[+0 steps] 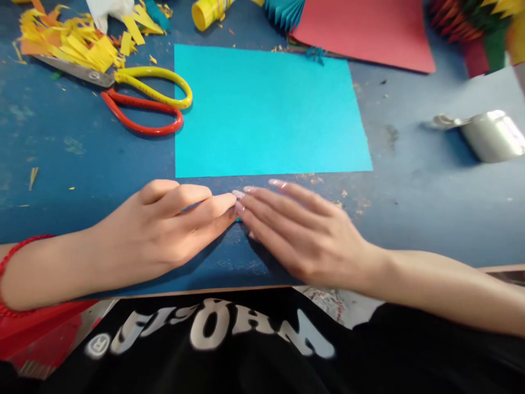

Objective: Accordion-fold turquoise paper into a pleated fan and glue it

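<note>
Near the table's front edge, my left hand (176, 227) is closed, its fingers curled and pressed together on a small piece of blue paper (238, 220). Only a sliver of that paper shows; the hands cover the rest. My right hand (305, 230) lies with its fingers stretched out, their tips touching the left fingertips over the same spot. Just beyond both hands, a turquoise sheet of paper (266, 115) lies flat. Scissors (110, 82) with one yellow and one red handle rest to its left, the handles overlapping the sheet's edge.
Yellow and orange paper scraps (82, 41) are heaped at the far left. A yellow roll (205, 13), a pleated teal paper piece (285, 13) and a red sheet (365, 33) lie at the back. On the right sits a shiny silver case (492, 137) on the blue table (418, 213).
</note>
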Demonstrator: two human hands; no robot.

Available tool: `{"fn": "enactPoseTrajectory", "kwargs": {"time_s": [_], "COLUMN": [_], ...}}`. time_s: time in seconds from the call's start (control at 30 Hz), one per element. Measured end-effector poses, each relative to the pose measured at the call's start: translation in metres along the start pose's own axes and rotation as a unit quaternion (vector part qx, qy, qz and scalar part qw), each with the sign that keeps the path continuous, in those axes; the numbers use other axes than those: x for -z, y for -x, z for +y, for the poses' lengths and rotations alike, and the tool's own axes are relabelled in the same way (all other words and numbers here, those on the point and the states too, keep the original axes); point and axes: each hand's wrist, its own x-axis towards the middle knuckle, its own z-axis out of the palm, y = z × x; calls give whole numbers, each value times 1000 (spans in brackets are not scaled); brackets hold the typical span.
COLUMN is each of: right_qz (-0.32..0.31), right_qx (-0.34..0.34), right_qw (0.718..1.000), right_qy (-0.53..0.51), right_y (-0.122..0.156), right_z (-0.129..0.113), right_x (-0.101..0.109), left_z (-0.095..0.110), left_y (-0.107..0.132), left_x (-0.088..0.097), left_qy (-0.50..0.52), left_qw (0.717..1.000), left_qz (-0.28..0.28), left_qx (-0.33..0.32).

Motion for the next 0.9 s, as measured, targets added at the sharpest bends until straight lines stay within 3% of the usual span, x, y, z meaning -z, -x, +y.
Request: {"fn": "enactPoseTrajectory", "kwargs": {"time_s": [0.17,0.33,0.9], "right_qz": [-72,-99,-111], "right_qx": [-51,-85,-149], "right_qw": [993,986,982], "right_qy": [-79,-106,-20], "right_y": [3,7,54], "right_z": [-28,-35,-26], "right_x": [0,0,15], "left_z": [11,22,33], "left_y": [7,8,51], "left_x": [3,4,21], "left_qy": [39,98,14], "left_qw": [994,985,982], "left_qz": [-75,-134,-145], "left_qx": [69,56,123]}}
